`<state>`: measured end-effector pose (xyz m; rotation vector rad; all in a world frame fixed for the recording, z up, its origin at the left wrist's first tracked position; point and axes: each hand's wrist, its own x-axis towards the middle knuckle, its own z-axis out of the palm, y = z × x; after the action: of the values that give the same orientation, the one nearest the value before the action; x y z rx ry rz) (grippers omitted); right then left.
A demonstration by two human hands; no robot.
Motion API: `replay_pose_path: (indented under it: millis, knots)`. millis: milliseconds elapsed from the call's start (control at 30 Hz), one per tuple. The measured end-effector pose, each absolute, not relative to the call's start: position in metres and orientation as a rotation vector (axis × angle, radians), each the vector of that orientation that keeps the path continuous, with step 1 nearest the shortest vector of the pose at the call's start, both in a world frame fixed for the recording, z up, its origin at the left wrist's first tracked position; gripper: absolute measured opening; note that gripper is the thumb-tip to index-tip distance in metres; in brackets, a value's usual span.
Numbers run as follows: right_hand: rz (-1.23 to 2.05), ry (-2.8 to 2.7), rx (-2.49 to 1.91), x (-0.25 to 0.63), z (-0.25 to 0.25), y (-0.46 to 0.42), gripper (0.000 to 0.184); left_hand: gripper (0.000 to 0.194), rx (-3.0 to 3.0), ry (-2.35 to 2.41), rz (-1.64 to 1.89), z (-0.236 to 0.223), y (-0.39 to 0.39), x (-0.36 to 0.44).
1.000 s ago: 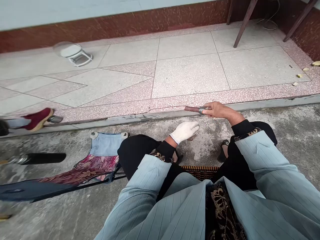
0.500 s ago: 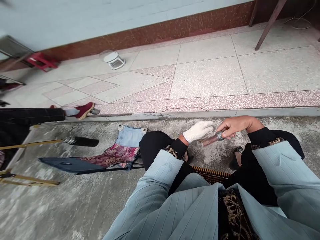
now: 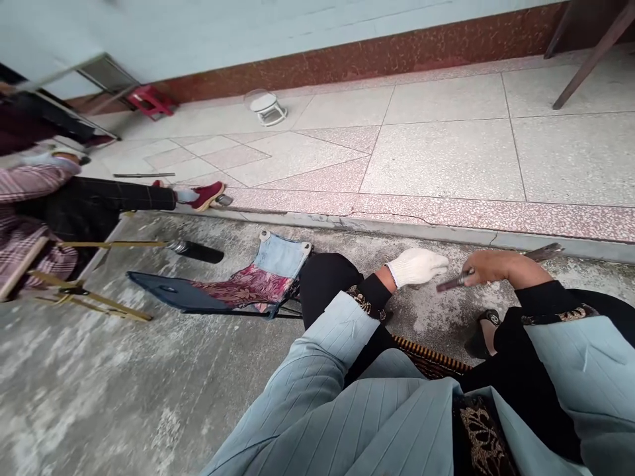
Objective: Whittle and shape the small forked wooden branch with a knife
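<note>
White knit-gloved left hand (image 3: 417, 266), head view: just left of the reddish-brown rod with a grey metallic band (image 3: 449, 285). Its fingers look bunched; can't tell if they grip anything. Bare right hand (image 3: 489, 267): fingers clamped on the rod, right behind the band. Rod is held over rough grey concrete ground (image 3: 208, 370), brown end toward the left hand. Dark flat piece (image 3: 544, 252) shows right of rod, past the right wrist; can't tell if it's part of the same item. Grey concrete kerb (image 3: 456, 233) runs beyond the rod. Folding sling chair in blue and red floral fabric (image 3: 268, 281): left of rod. Farther left of rod: black cylinder (image 3: 201, 252) on a yellow bar (image 3: 114, 244). Co-worker's red shoe (image 3: 206, 197): beyond and far left of rod, on the pink speckled floor edge (image 3: 322, 201).
</note>
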<state>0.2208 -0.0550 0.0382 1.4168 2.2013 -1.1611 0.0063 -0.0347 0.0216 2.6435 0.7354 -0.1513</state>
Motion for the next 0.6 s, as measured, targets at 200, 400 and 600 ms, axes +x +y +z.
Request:
replay_pose_path:
  millis: [200, 400, 600]
  knots:
    - [-1.962, 2.177, 1.291, 0.237, 0.069, -0.065, 0.046, 0.032, 2.349, 0.642, 0.094, 0.012, -0.031, 0.001]
    - [-1.907, 2.171, 2.449, 0.245, 0.046, -0.051, 0.054, 0.034, 2.474, 0.705, -0.024, -0.002, -0.045, 0.015]
    - [-0.835, 2.005, 2.204, 0.237, 0.030, -0.045, 0.050, 0.034, 2.713, 0.634, -0.051, 0.020, -0.047, 0.011]
